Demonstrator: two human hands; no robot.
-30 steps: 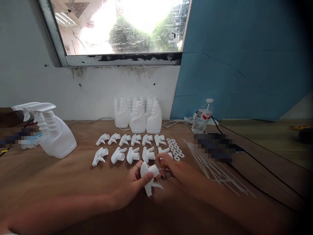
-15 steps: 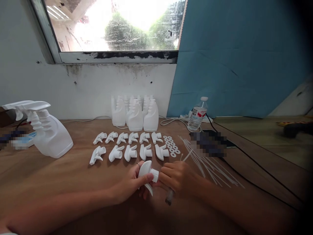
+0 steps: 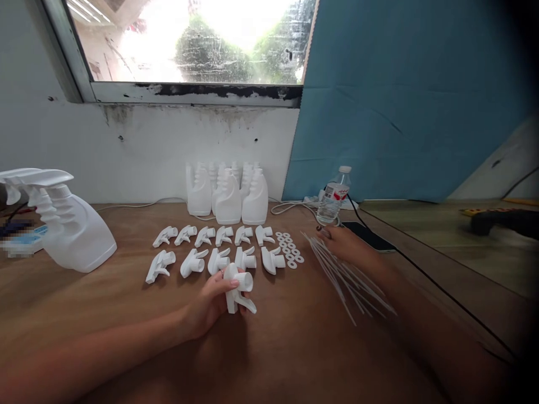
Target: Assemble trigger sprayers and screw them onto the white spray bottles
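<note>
My left hand (image 3: 210, 300) is closed round a white trigger sprayer head (image 3: 233, 297), with its collar turned to the right and its lever pointing down. Out to the right, my right hand (image 3: 337, 240) reaches over the far end of a bundle of thin clear dip tubes (image 3: 337, 275). Its fingers are closed round a small grey, dark-ended tool (image 3: 323, 231), mostly hidden by the hand. Several more sprayer heads (image 3: 192, 262) lie in two rows beyond my left hand. Small white ring gaskets (image 3: 290, 249) lie at the right end of those rows.
White bottles (image 3: 254, 197) stand grouped against the wall. Larger spray bottles (image 3: 80, 230) stand at the left. A water bottle (image 3: 332, 196), a phone (image 3: 368, 235) and a black cable (image 3: 446, 292) are at the right, with a white cord (image 3: 290, 206) behind.
My right hand has left the sprayer head and moved right and away, over the dip tubes, with the small tool. My left hand has shifted left and turned the sprayer head.
</note>
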